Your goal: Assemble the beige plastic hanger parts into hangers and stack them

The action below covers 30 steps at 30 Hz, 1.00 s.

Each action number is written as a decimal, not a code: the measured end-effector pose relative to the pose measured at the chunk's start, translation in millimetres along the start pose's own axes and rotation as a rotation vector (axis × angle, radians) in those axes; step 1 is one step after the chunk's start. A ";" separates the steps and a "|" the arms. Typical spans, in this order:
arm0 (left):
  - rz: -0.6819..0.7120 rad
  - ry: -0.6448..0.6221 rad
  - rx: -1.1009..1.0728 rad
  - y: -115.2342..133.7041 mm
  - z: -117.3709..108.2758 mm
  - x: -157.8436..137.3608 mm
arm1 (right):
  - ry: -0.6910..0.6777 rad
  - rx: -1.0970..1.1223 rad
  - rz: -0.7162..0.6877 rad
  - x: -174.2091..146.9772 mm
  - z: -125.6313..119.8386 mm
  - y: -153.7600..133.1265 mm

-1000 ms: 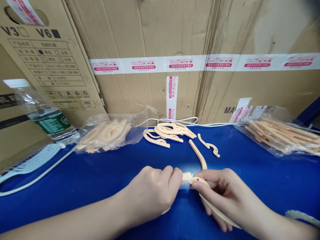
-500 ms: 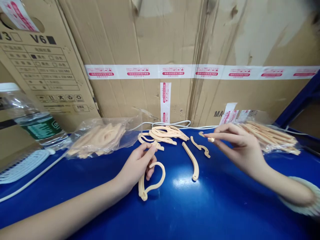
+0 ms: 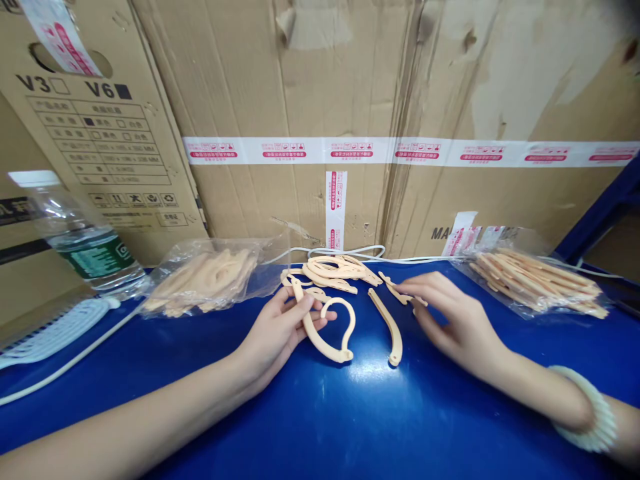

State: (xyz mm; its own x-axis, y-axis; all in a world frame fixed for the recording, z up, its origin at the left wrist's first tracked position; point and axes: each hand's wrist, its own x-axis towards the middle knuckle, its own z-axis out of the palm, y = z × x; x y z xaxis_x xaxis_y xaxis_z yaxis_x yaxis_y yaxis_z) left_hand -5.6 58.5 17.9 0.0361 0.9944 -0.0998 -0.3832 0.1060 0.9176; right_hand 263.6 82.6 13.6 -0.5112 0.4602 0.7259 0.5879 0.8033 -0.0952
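My left hand [image 3: 285, 320] grips a beige folding-hanger arm [image 3: 320, 343] between thumb and fingers, tilted with its lower end toward the right. A curved hanger hook [image 3: 353, 320] is joined to that lower end and loops up beside my fingers. My right hand [image 3: 450, 317] is low over the table, its fingers pinched on a slim beige hook piece [image 3: 390, 283], partly hidden by the fingertips. Between my hands a loose hanger arm [image 3: 387, 330] lies on the blue table [image 3: 350, 427]. Just behind my left fingers is a pile of beige hanger parts [image 3: 335, 267].
Clear plastic bags of beige parts lie at left [image 3: 205, 277] and right [image 3: 540, 283]. Far left are a water bottle [image 3: 100, 257] and a pale hairbrush [image 3: 60, 330]. A white cable [image 3: 350, 252] runs along the back, before large cardboard boxes [image 3: 280, 193].
My left hand has turned the hanger arm so its hooked end swings right and up. My right hand has lowered to the left, down to the slim piece on the table.
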 end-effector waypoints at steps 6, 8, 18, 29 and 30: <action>-0.090 -0.144 -0.099 -7.5 7.6 -15.2 | -0.147 -0.138 -0.380 2.0 0.1 -53.0; -0.100 -0.179 -0.095 -8.7 7.9 -18.0 | -0.127 -0.185 -0.413 0.4 2.9 -54.4; 0.387 -0.113 0.413 -10.3 1.6 -17.5 | -0.128 -0.048 -0.373 -2.1 6.2 -50.7; 1.290 -0.505 1.414 -20.2 3.1 -32.7 | -0.103 -0.007 -0.356 -2.2 2.3 -61.6; 1.280 -0.508 1.441 -20.5 4.5 -32.8 | -0.110 -0.007 -0.361 -2.2 2.2 -62.6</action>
State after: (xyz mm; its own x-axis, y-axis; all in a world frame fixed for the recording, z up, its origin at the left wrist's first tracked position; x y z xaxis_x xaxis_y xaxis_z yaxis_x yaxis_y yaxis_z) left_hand 5.2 23.7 4.0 0.7053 0.3641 0.6083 0.4871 -0.8723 -0.0427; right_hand 226.5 32.1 16.5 -0.7504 0.1861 0.6342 0.3619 0.9186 0.1586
